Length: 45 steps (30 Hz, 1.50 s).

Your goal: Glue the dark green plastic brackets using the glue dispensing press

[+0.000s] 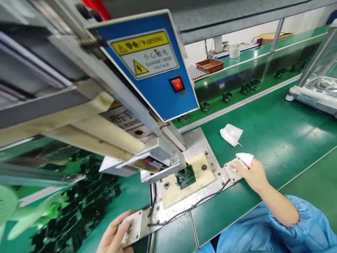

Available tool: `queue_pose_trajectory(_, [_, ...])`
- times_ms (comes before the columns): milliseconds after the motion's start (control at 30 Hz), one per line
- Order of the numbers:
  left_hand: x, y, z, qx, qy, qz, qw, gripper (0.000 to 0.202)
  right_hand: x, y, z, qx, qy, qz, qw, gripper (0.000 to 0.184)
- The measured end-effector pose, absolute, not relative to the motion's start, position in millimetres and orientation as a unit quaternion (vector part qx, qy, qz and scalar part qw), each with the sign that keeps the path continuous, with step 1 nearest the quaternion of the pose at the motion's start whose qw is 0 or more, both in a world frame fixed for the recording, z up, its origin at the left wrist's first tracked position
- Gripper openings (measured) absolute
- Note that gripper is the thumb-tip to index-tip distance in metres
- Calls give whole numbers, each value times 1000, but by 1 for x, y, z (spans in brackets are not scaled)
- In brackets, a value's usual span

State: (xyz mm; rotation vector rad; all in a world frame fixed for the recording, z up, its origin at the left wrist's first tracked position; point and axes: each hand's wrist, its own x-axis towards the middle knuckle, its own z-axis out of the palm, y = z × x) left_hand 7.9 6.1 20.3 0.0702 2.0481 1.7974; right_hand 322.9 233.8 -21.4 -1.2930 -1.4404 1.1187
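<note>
A press machine with a blue warning panel (155, 66) and a lit red switch (177, 84) stands over a metal base plate (196, 144). A dark green part (185, 176) sits on the beige pad (189, 182) under the press head. My left hand (114, 236) lies on a metal button plate (133, 227) at the lower left, thumb pressing on it. My right hand (251, 174) rests on the other button plate (231, 171) at the right, with a white wipe (245, 158) tucked under its fingers.
A crumpled white tissue (231, 134) lies on the green mat. Dark green parts (226, 97) ride a conveyor lane behind. A heap of green parts (76, 207) sits at the left. A glass-cased scale (319, 88) is at the right, a brown tray (210, 65) behind.
</note>
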Motion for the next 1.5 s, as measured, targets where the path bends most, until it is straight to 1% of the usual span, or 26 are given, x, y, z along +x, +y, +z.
queue_pose_trajectory(100, [4,4,11,47,720,660,209,50,327,235,-22,-528,-588,437,429,57])
queue_pose_trajectory(267, [-1,-1,-6,98,707,672,200,49,334,237,-24,-563,-592,411,405,63])
queue_pose_trajectory(400, [5,3,-2,115,709,667,199,45,339,238,-27,-575,-585,398,410,64])
queue_pose_trajectory(567, [13,8,6,107,696,682,197,44,344,241,-31,-584,-588,369,420,64])
queue_pose_trajectory(833, [16,5,3,127,683,688,211,41,350,245,-37,-568,-602,350,440,66])
queue_pose_trajectory(900, [15,3,2,147,691,674,216,43,353,246,-40,-567,-606,349,436,66])
queue_pose_trajectory(1067, [10,-6,1,216,748,592,207,52,357,245,-43,-562,-620,347,424,66])
queue_pose_trajectory(1133, [11,-7,9,251,779,547,175,52,357,244,-42,-564,-621,346,420,67])
queue_pose_trajectory(1233, [17,1,32,343,826,447,36,46,356,242,-40,-572,-619,347,412,66])
queue_pose_trajectory(1267, [20,7,41,379,824,422,1,45,356,242,-40,-576,-617,346,409,65])
queue_pose_trajectory(1300, [23,15,49,415,816,404,-7,46,356,242,-39,-579,-616,347,406,65])
queue_pose_trajectory(1367, [29,34,62,476,791,380,58,57,356,242,-39,-586,-608,350,404,64])
queue_pose_trajectory(1433, [34,57,67,510,764,367,149,74,356,242,-40,-591,-600,356,405,66])
queue_pose_trajectory(1500, [36,78,65,523,740,363,218,89,356,242,-40,-590,-597,359,407,67])
